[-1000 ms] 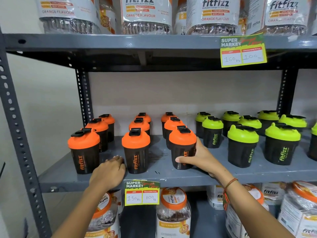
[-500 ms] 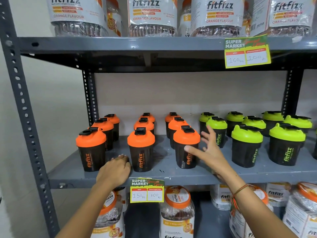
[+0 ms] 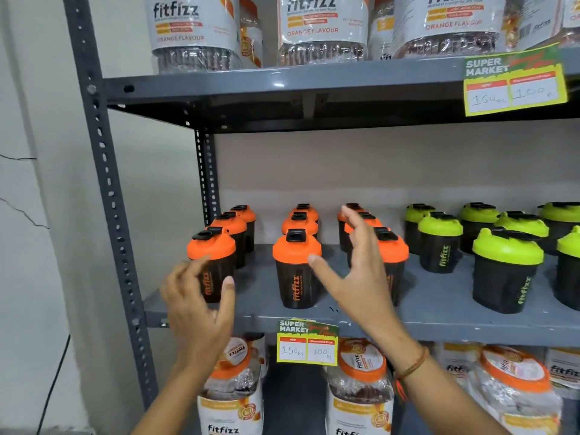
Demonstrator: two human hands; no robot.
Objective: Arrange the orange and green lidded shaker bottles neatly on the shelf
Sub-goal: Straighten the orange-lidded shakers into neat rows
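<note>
Black shaker bottles with orange lids stand in three front-to-back rows on the grey middle shelf [image 3: 439, 312]. The front ones are the left orange bottle [image 3: 212, 249], the middle orange bottle [image 3: 296, 271] and the right orange bottle [image 3: 394, 255]. Green-lidded bottles [image 3: 505, 268] stand to their right. My left hand [image 3: 201, 306] is open in front of the left front bottle, fingers spread, holding nothing. My right hand [image 3: 361, 277] is open between the middle and right front bottles and hides part of the right row.
Large fitfizz jars [image 3: 323, 29] fill the shelf above, and more jars [image 3: 361, 387] sit below. A yellow price tag [image 3: 307, 343] hangs on the shelf's front edge, another price tag [image 3: 514, 80] higher up. A perforated grey upright [image 3: 106, 196] and the wall bound the left side.
My right hand let go of the right front orange bottle and lifted, fingers spread. My left hand rose off the shelf edge and opened by the left front bottle. The view shifted left.
</note>
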